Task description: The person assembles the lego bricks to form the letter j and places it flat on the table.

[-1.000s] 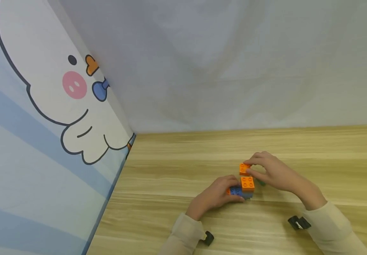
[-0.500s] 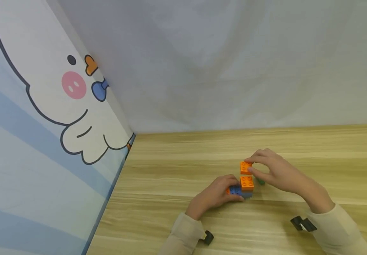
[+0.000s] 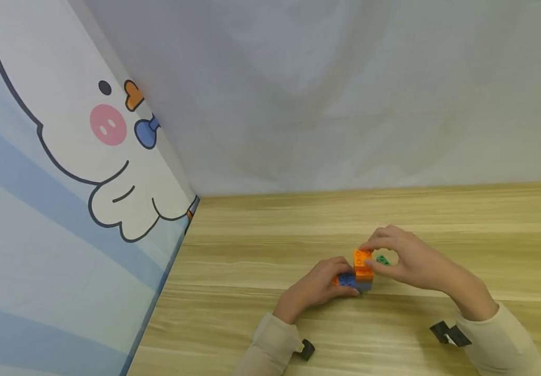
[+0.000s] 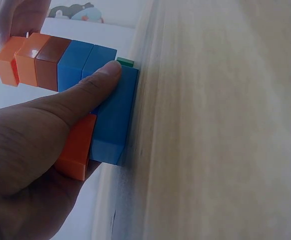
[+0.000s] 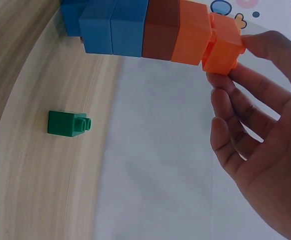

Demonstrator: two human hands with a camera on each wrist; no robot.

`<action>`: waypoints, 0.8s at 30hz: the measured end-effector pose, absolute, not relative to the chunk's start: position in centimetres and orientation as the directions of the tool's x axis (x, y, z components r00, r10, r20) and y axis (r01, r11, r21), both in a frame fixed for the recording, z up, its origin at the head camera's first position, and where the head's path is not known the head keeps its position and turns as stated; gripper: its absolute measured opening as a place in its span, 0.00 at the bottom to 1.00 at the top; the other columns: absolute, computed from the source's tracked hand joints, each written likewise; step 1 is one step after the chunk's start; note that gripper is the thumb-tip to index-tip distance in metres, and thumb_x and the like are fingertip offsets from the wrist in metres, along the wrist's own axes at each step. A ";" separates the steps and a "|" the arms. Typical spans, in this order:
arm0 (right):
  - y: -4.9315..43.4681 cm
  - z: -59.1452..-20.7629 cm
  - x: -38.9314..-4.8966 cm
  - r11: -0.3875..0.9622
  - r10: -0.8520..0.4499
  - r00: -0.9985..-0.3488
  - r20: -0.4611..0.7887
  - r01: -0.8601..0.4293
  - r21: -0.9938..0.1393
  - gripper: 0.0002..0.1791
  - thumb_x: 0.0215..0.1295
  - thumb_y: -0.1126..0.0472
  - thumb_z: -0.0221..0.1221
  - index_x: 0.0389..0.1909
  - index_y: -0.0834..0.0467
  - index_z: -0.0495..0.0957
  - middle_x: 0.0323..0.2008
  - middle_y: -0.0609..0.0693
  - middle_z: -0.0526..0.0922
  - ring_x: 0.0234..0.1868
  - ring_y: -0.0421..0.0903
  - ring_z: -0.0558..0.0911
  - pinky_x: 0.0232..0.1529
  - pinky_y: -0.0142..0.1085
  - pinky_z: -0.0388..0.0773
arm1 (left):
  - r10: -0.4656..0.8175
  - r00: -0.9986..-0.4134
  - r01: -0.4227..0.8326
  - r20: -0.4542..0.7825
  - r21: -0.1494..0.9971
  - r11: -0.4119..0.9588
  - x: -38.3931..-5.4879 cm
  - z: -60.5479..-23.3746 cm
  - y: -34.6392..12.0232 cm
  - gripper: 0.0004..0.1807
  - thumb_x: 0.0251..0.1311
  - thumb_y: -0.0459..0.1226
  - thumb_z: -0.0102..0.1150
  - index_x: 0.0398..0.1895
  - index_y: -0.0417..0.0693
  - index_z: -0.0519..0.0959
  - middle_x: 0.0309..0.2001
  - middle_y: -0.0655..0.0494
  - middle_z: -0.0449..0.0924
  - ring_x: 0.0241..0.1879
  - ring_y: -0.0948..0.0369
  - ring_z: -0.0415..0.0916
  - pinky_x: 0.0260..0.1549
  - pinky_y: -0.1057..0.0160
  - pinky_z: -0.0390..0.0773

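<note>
My left hand [image 3: 318, 284] grips the low end of a toy-brick build, its thumb along a blue base brick [image 4: 113, 122] and an orange brick [image 4: 78, 147] beside it. From the other end of the base rises a stack of blue bricks [image 5: 128, 27], a brown brick [image 5: 160, 30] and an orange brick [image 5: 190, 32]. My right hand [image 3: 406, 258] pinches another orange brick [image 5: 223, 45] between thumb and fingers, right at the stack's top. A thin, slightly tilted gap shows between that brick and the one below.
A small green brick [image 5: 65, 123] lies on the wooden table [image 3: 251, 245], just beyond the stack and beside my right hand. A pale grey curtain [image 3: 345, 104] hangs behind the table. To the left stands a panel [image 3: 63, 209] with a cartoon print.
The right hand first lifts the orange brick slightly, then brings it down and nearer onto the stack's top. More of the green brick now shows. My left hand stays put on the base.
</note>
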State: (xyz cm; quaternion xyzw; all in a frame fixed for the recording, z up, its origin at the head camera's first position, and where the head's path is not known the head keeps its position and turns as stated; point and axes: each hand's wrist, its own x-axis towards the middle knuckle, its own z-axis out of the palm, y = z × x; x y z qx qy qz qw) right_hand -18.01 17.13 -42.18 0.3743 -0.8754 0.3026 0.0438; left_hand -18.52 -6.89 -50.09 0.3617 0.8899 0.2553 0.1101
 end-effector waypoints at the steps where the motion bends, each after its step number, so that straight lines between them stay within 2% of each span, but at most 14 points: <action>1: 17.2 -42.2 -18.0 0.527 -0.633 -0.711 0.307 -0.686 -0.501 0.13 0.65 0.62 0.67 0.49 0.46 0.86 0.43 0.34 0.82 0.44 0.35 0.77 0.44 0.36 0.79 | 0.700 -0.714 0.586 -0.013 0.536 0.608 -18.5 -50.1 -6.9 0.23 0.68 0.51 0.63 0.58 0.47 0.81 0.52 0.57 0.83 0.47 0.70 0.77 0.47 0.77 0.76; 12: 17.3 -42.4 -17.8 0.473 -0.656 -0.667 0.354 -0.729 -0.495 0.15 0.61 0.65 0.70 0.47 0.49 0.87 0.42 0.35 0.83 0.43 0.31 0.75 0.42 0.33 0.77 | 0.699 -0.715 0.583 -0.011 0.542 0.604 -18.3 -50.1 -6.8 0.22 0.68 0.51 0.63 0.57 0.47 0.81 0.52 0.57 0.83 0.46 0.70 0.77 0.47 0.77 0.75; 24: 17.1 -42.2 -17.3 0.502 -0.656 -0.689 0.310 -0.704 -0.502 0.14 0.61 0.64 0.70 0.48 0.51 0.88 0.42 0.37 0.82 0.42 0.32 0.76 0.42 0.33 0.79 | 0.703 -0.711 0.584 -0.006 0.552 0.596 -18.2 -49.7 -6.9 0.21 0.68 0.50 0.64 0.55 0.46 0.82 0.50 0.57 0.83 0.43 0.71 0.76 0.45 0.78 0.75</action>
